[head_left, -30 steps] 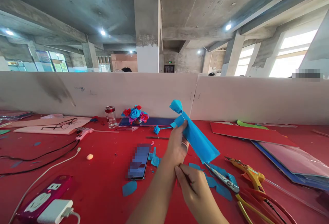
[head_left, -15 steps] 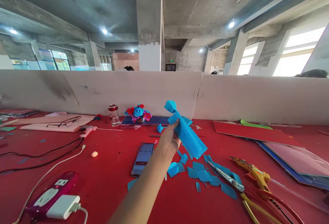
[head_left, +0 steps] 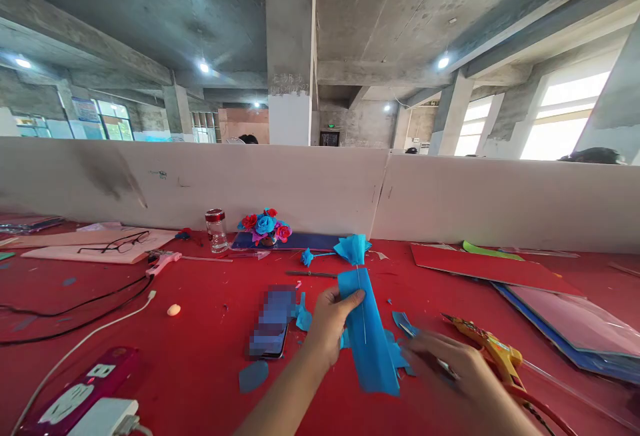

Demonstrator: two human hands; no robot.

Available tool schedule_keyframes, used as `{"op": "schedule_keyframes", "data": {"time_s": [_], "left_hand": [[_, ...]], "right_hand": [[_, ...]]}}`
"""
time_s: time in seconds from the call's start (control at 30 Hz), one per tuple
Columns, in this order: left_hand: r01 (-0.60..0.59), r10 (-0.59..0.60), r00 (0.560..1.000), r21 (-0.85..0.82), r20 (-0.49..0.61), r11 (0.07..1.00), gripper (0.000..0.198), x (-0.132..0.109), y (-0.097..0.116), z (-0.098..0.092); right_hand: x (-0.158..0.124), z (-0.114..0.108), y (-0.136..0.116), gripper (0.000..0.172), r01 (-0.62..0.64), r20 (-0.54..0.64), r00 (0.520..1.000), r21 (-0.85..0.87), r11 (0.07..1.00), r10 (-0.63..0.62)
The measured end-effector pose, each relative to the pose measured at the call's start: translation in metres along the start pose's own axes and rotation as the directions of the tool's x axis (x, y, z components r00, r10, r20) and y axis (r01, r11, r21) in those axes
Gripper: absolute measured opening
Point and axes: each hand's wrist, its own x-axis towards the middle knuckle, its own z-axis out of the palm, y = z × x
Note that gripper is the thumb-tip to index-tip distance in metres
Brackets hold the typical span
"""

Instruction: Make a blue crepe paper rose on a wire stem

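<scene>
My left hand [head_left: 327, 326] pinches a long strip of blue crepe paper [head_left: 367, 339] with a ruffled blue bud [head_left: 353, 248] at its far end, held low over the red table [head_left: 200, 356]. My right hand [head_left: 457, 366] is smeared by motion at the lower right. It lies over the scissors among the blue paper scraps [head_left: 403, 321], just left of the yellow glue gun [head_left: 487, 346]. Whether its fingers are closed on anything is hidden by blur.
A phone [head_left: 273, 323] lies left of my left hand. Behind it stand a small bouquet of paper roses [head_left: 264, 226] and a glass jar [head_left: 216, 229]. Glasses [head_left: 117, 243], cables, a power strip [head_left: 75, 399], coloured sheets [head_left: 500, 269] and a white partition [head_left: 320, 189] surround the work area.
My left hand lowered the blue paper from upright toward the table. My right hand left the view and has come back, moving fast over the scissors.
</scene>
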Motion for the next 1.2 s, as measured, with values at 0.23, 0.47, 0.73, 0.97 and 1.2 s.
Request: {"op": "schedule_keyframes", "data": {"time_s": [0.23,0.47,0.73,0.97,1.2], "left_hand": [[-0.117,0.106,0.981,-0.055,-0.164,0.992,0.023,0.029,-0.041,-0.031],[-0.083,0.098,0.976,0.083,-0.197,0.993,0.021,0.036,-0.058,-0.045],[-0.018,0.043,0.98,0.133,-0.192,0.991,0.025,0.031,-0.051,-0.041],[0.04,-0.031,0.984,0.051,-0.176,0.998,0.032,0.031,-0.047,-0.042],[0.076,-0.078,0.982,-0.02,-0.172,0.997,0.028,0.03,-0.035,-0.041]], "right_hand": [[0.08,0.074,-0.028,0.017,0.104,-0.045,0.993,-0.161,0.981,-0.112],[0.064,0.095,0.011,0.014,-0.038,0.025,0.999,-0.047,0.998,0.04],[0.07,0.092,0.011,0.021,-0.337,0.182,0.94,0.362,0.869,0.289],[0.072,0.086,0.008,0.029,-0.276,0.187,0.959,0.42,0.865,0.215],[0.07,0.083,0.001,0.03,-0.303,0.226,0.949,0.471,0.828,0.218]]}}
